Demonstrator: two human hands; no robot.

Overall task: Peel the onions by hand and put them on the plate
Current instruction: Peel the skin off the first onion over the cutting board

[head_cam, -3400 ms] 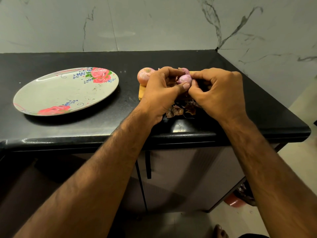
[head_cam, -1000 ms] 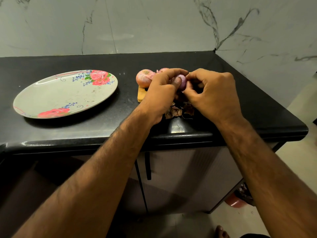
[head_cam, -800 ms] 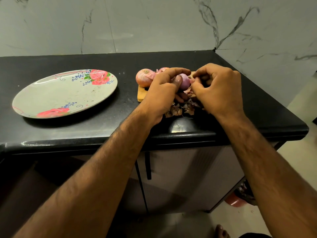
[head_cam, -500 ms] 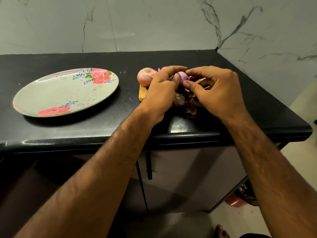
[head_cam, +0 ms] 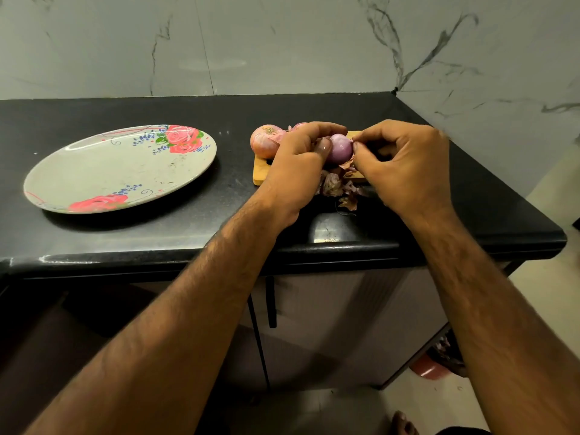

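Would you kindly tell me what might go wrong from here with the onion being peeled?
The small onion is held over the board only between the left hand and right hand; it may slip and roll toward the counter edge. The loose skins lie close to that edge and may fall. The plate sits apart to the left, so the carry risks a drop.

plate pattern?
The plate is pale grey-white with pink-red roses, green leaves and small blue flower sprays near its rim. The head view shows it.
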